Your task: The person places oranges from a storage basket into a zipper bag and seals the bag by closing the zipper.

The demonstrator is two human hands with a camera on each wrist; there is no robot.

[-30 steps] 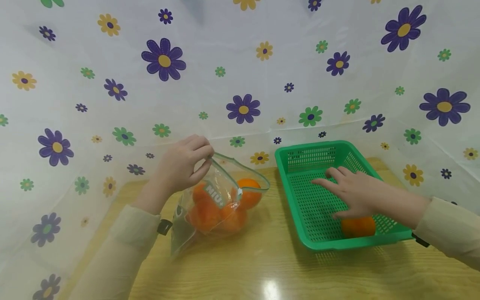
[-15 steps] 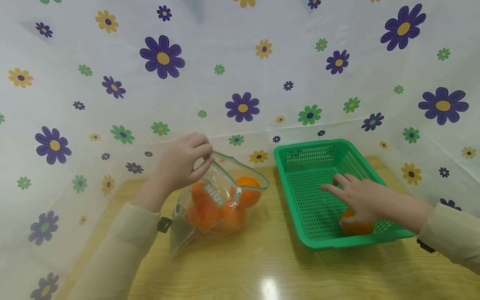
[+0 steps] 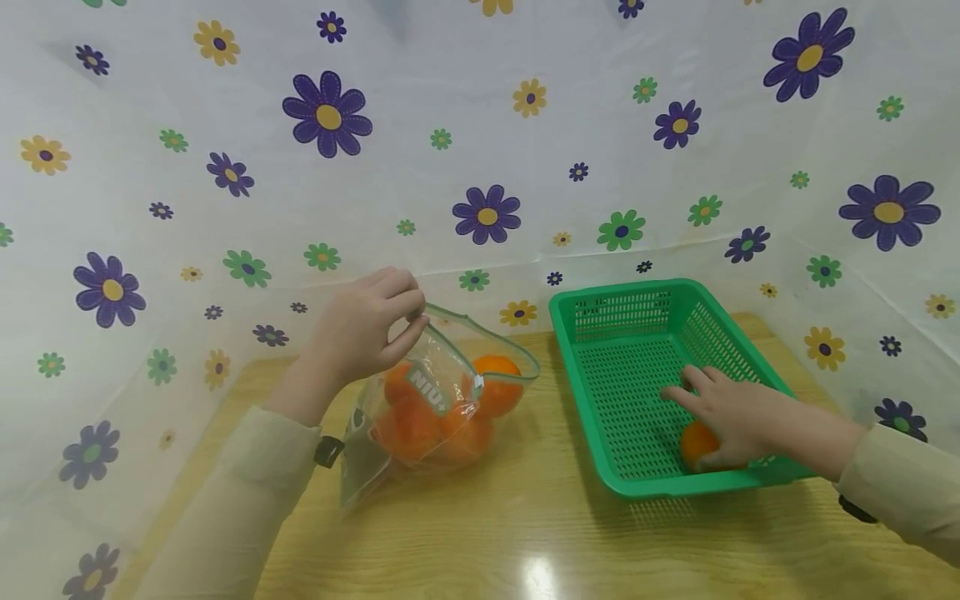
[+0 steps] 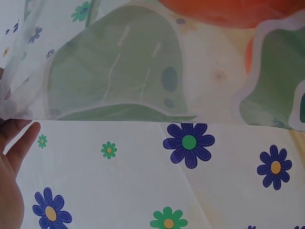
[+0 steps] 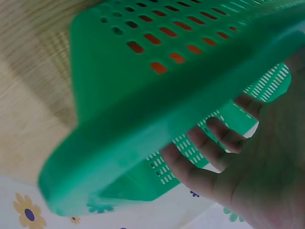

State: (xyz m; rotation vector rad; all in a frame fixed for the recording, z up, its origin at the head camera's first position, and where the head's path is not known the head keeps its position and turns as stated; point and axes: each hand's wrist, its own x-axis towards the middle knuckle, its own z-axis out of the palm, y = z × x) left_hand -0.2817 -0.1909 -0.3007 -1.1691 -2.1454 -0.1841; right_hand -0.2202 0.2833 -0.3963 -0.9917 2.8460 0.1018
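My left hand (image 3: 366,327) pinches the upper edge of a clear zip bag (image 3: 426,388) and holds its mouth open. Several oranges (image 3: 465,433) lie inside the bag on the table. In the left wrist view, the green printed bag (image 4: 119,71) stretches away from the fingertips. Inside a green plastic basket (image 3: 587,404), my right hand (image 3: 738,417) reaches over a single orange (image 3: 696,443) near the front wall. Its thumb lies across the orange's near side, and the fingers arch out beyond it. In the right wrist view the orange shows only through the basket's slots, beyond the rim (image 5: 157,119).
A wooden table (image 3: 525,517) carries the bag on the left and the basket on the right. White sheeting (image 3: 420,183) with printed flowers hangs behind and along both sides. The basket's raised rim stands between the right wrist and the table's front.
My right hand has moved down and slightly right, from above the basket's middle onto the lone orange. The left hand and bag have stayed in place.
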